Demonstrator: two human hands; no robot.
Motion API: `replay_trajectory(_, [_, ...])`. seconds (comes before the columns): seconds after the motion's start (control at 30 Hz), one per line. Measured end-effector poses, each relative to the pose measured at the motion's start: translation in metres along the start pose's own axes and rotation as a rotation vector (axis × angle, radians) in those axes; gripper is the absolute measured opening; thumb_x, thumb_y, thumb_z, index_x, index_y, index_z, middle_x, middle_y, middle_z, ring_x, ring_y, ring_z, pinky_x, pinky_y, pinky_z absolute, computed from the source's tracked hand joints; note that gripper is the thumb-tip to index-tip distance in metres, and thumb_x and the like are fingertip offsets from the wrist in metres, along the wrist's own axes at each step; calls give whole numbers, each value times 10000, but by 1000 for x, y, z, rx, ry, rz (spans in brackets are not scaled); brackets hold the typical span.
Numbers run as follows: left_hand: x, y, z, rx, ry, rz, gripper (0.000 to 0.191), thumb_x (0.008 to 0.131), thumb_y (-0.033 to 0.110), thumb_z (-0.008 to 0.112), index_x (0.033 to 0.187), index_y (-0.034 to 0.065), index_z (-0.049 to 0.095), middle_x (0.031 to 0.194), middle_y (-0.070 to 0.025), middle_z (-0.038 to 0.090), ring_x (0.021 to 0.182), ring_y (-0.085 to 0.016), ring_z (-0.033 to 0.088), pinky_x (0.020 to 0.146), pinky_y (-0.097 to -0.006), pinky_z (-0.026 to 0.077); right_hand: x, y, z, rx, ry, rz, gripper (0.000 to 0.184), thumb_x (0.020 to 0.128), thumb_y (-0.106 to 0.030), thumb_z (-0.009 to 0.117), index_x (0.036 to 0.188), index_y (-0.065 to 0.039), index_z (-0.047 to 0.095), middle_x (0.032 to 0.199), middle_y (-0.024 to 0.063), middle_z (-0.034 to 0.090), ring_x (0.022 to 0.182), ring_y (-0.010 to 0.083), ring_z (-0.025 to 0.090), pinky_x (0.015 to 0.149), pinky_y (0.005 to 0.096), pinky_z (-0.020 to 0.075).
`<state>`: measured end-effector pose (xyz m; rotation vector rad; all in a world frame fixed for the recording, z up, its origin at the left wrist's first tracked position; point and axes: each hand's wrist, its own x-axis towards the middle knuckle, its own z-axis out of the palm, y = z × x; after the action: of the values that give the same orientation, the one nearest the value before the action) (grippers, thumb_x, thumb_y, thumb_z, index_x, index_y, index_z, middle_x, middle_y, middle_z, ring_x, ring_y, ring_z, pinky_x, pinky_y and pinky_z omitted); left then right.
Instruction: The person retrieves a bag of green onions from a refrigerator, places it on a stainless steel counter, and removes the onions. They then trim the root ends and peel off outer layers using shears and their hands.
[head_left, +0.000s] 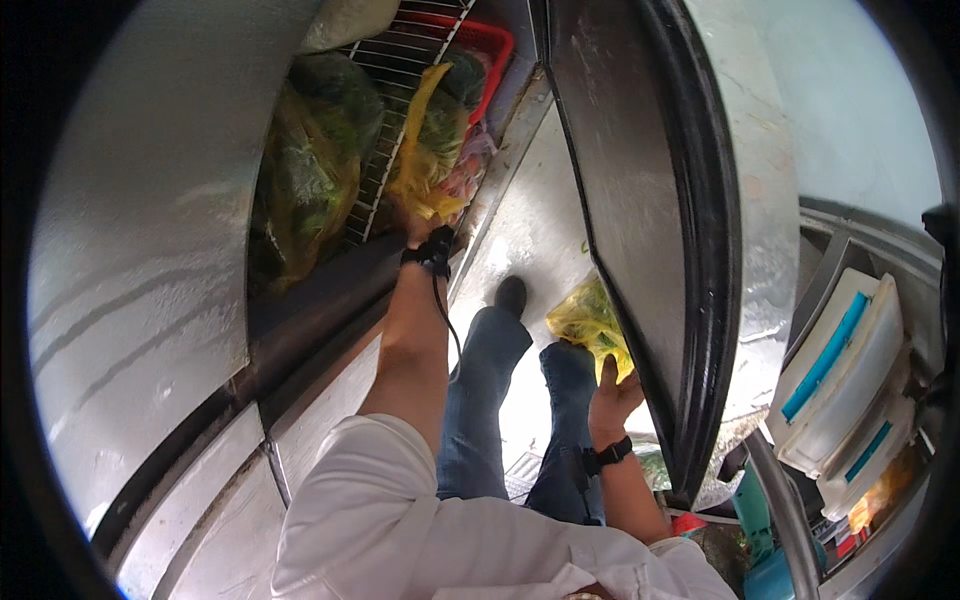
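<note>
Inside an open steel refrigerator, my left hand (417, 223) grips the lower end of a yellow plastic bag (431, 161) with greens in it. Part of that hand is hidden by the bag, which lies at the front of a white wire shelf (386, 139). Low on the right, my right hand (613, 401) is beside the edge of the refrigerator door (637, 172), fingers partly hidden. Just beyond it is another yellow plastic bag (589, 315) with green contents, partly behind the door. Whether my right hand holds this bag cannot be told.
A large clear bag of leafy greens (311, 165) fills the shelf's left side. Behind the yellow bag stands a red plastic basket (499, 71), with a pink bag (469, 165) nearby. White lidded containers (840, 375) are stacked at right, past a metal rail (780, 502).
</note>
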<state>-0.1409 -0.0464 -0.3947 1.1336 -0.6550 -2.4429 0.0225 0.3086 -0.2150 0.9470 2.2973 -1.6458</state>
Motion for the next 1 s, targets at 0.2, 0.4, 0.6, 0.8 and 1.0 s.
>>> replay_trajectory(0.2, [-118, -40, -32, 331, 2, 309, 543, 965, 351, 551, 1389, 68, 361, 1360, -107, 461, 1223, -256, 461, 1030, -380, 368, -21, -20, 14, -440, -188, 60, 454, 940, -319, 593, 1165, 75, 569, 1134, 208, 639, 984, 334, 611, 909, 416, 444])
replay_trajectory(0.4, [-294, -38, -73, 1513, -462, 156, 499, 946, 225, 551, 1365, -6, 408, 1264, -200, 534, 1177, -248, 519, 1014, -342, 406, -49, -40, 48, -455, -485, -180, 444, 942, -273, 510, 1239, 57, 503, 1234, 227, 551, 1153, 368, 497, 1024, 420, 358])
replay_trajectory(0.6, [-290, -36, -63, 1548, -424, 130, 666, 850, 66, 637, 1442, 20, 334, 1276, -193, 545, 1089, -258, 570, 953, -347, 447, -31, 38, 65, -187, -339, -457, 441, 836, -143, 588, 1240, 11, 500, 1286, 223, 515, 1230, 419, 442, 1079, 454, 313])
replay_trajectory(0.8, [-180, -4, -57, 1192, -212, 441, 653, 828, -114, 579, 1385, 23, 268, 1420, -198, 358, 1297, -308, 404, 1025, -403, 399, 55, 203, 25, -645, -118, 198, 476, 811, -220, 571, 1241, -22, 537, 1265, 220, 533, 1204, 423, 464, 971, 518, 387])
replay_trajectory(1.0, [-181, -12, -58, 1321, -332, 595, 727, 843, -105, 558, 1434, 80, 176, 1450, -199, 315, 1264, -325, 414, 969, -423, 428, 99, 345, -61, -897, -414, 761, 578, 776, -396, 557, 1292, -137, 567, 1369, 198, 493, 1392, 385, 198, 1080, 587, 154])
